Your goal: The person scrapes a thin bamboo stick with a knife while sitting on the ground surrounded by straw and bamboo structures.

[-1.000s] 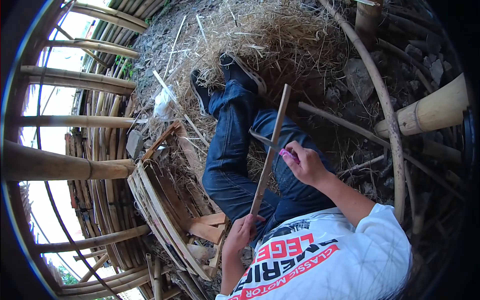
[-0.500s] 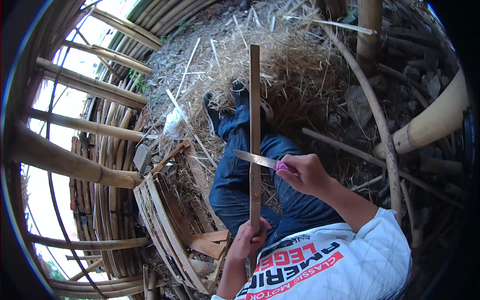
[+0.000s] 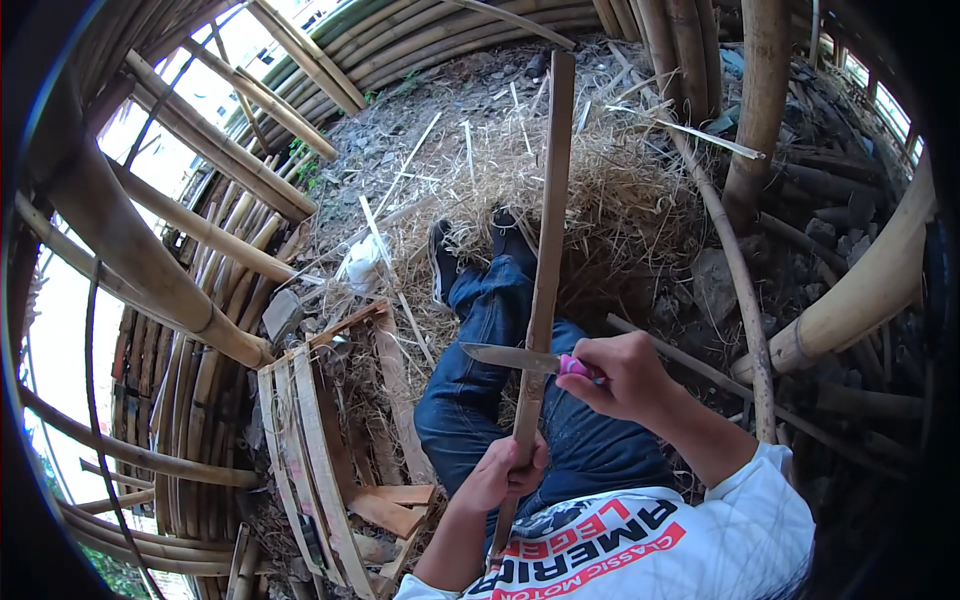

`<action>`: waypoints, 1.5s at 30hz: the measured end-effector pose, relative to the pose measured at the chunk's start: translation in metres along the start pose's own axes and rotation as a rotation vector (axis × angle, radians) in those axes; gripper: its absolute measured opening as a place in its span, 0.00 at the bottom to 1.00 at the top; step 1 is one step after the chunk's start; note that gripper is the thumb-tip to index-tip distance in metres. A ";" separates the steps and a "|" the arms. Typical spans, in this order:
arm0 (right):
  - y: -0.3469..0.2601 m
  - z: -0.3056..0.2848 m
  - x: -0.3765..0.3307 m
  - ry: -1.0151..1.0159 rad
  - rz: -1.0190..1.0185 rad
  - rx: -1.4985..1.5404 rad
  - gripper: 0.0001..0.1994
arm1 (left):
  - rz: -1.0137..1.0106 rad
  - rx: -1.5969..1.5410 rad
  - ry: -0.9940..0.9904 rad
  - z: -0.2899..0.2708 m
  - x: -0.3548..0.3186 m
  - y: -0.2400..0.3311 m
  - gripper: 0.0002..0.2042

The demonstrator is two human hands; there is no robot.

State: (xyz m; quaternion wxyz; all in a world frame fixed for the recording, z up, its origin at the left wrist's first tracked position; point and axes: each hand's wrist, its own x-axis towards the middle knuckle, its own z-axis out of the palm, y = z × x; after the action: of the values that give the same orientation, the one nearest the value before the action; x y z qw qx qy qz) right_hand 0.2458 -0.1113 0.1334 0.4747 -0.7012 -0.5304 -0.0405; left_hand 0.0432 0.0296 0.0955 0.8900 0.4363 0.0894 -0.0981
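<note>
A long, narrow wooden strip [image 3: 553,190] stands up between my legs, its far end leaning slightly to the right. My left hand [image 3: 507,470] is wrapped round its lower part, near my shirt. In my right hand [image 3: 625,375] is a knife [image 3: 510,357] with a pink-purple handle. The blade points left and lies across the strip, a little above my left hand. Its tip reaches past the strip's left side. My right fingers are closed round the handle. Whether the edge bites into the wood cannot be made out.
A broken wooden crate [image 3: 315,440] lies at my left. Beyond my feet is a heap of straw-like shavings [image 3: 610,185]. A white plastic bag [image 3: 365,262] sits left of my shoes. Bamboo poles [image 3: 860,275] stand on the right, and a bamboo wall [image 3: 190,410] is on the left.
The strip's far end has swung up and to the right, so the strip now leans. My left hand sits slightly higher in view. The knife stays across the wood; the whole view has shifted.
</note>
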 end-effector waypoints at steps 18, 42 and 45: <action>-0.003 0.003 0.014 -0.004 -0.155 0.150 0.20 | 0.135 0.024 -0.184 -0.002 0.001 -0.023 0.29; 0.033 0.071 -0.127 -0.570 0.694 -0.003 0.25 | -0.320 0.360 0.014 -0.057 -0.043 -0.116 0.18; 0.047 0.081 -0.137 -0.544 0.781 -0.007 0.26 | -0.517 0.339 0.100 -0.058 -0.040 -0.117 0.17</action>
State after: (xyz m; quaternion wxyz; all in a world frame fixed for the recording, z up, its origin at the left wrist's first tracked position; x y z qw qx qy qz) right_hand 0.1869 -0.1495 -0.0169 0.2958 -0.8349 -0.3321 0.3243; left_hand -0.0293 0.0099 -0.0183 0.7447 0.5453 0.2236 -0.3133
